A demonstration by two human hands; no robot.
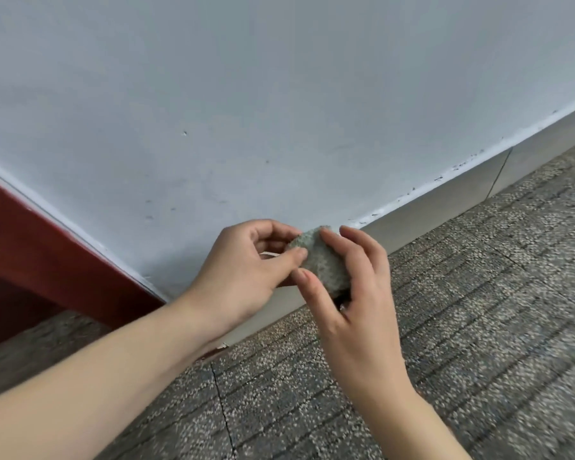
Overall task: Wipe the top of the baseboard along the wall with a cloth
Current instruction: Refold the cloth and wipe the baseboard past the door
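A small bunched grey-green cloth (322, 260) is held between both hands, just in front of the baseboard (445, 197). My left hand (243, 273) pinches its left edge with thumb and fingers. My right hand (349, 293) wraps around its right side, thumb on the front. The pale baseboard runs diagonally from lower left up to the right along the foot of the white wall (246, 111). Dark specks of dirt lie along the baseboard's top edge to the right of the hands. The part of the baseboard behind the hands is hidden.
A dark red door frame or panel (30, 244) meets the wall at the left. Speckled grey tiled floor (478, 327) fills the lower right. A vertical joint in the baseboard (498, 174) shows farther right.
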